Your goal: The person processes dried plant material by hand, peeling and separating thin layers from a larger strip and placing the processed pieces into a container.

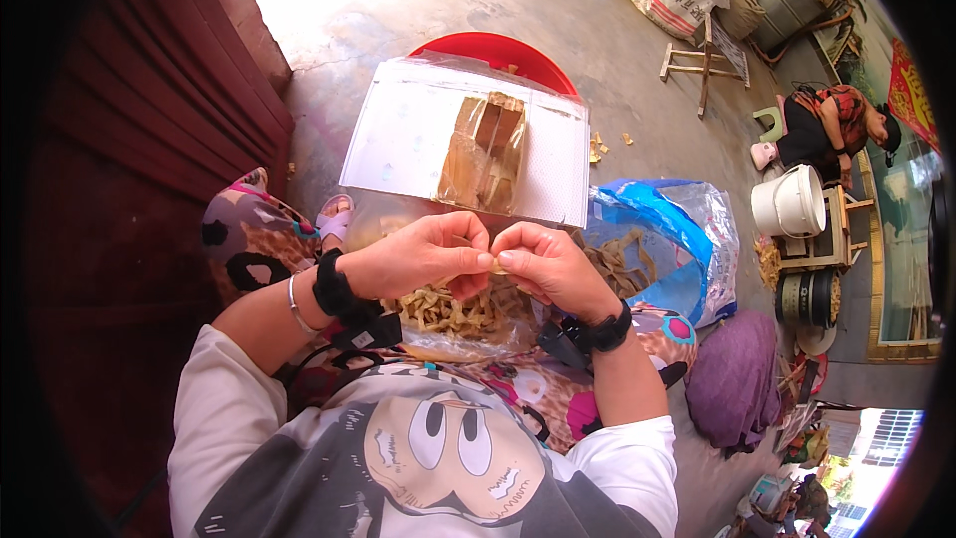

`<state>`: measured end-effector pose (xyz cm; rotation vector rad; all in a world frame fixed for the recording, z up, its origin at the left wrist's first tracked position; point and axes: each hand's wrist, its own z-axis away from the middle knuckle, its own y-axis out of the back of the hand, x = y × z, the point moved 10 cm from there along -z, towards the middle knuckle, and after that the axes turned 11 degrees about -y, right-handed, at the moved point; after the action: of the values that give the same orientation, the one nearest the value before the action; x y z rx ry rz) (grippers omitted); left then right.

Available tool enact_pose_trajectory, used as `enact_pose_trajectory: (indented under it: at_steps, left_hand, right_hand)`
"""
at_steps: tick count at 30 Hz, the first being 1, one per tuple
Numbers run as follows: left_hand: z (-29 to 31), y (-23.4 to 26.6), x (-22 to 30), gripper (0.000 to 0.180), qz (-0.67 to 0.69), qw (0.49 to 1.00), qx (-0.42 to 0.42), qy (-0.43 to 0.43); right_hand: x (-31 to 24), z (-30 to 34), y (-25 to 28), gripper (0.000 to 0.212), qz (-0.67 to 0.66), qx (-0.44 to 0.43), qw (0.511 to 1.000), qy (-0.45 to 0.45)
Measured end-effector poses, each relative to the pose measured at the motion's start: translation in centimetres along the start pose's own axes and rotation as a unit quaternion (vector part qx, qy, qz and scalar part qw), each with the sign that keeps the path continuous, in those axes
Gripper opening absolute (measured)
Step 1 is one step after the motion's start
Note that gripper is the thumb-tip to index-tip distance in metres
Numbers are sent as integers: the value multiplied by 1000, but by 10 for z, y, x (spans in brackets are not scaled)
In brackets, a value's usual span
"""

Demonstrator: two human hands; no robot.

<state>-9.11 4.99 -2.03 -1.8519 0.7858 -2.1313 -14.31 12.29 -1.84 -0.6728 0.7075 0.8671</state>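
My left hand (430, 251) and my right hand (551, 264) meet in front of me, closed with thumbs and forefingers pinched together. Between the fingertips shows a bit of a small yellowish strip (499, 269); most of it is covered by the fingers. Just below the hands, a heap of curled, yellow-brown strips (453, 314) lies in a clear plastic bag (468, 347) on my lap. Beyond the hands is a white board (398, 130), bearing a brown block-like bundle (483, 154) under clear plastic.
A red basin (498, 43) sits under the board's far edge. To the right stands a blue-and-clear bag (687, 259) holding flat brown strips (627, 264). Farther right are a purple cloth-covered bundle (732, 379), a white bucket (789, 202) and a bending person (836, 130). A dark red door (149, 139) is at left.
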Motion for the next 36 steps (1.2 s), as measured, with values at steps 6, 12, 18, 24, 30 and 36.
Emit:
enact_pose_trajectory:
  at_steps: [6, 12, 18, 24, 30, 36]
  left_hand:
    - [1, 21, 16, 5, -42, 998, 45, 6]
    - [8, 21, 92, 14, -639, 720, 128, -240]
    - [-3, 6, 106, 21, -760, 540, 136, -335]
    - [6, 18, 98, 20, -772, 566, 111, -266]
    - [16, -29, 86, 22, -697, 605, 19, -383]
    - [5, 37, 66, 15, -652, 741, 96, -125]
  right_hand:
    - [-13, 1, 6, 18, 12, 7, 1000, 21]
    - [-43, 4, 36, 15, 251, 188, 940, 132]
    - [-72, -7, 48, 16, 335, 345, 848, 224]
    - [-43, -11, 65, 18, 320, 346, 873, 125]
    - [-11, -4, -10, 20, -6, 22, 1000, 19]
    - [-9, 15, 7, 17, -71, -36, 997, 16]
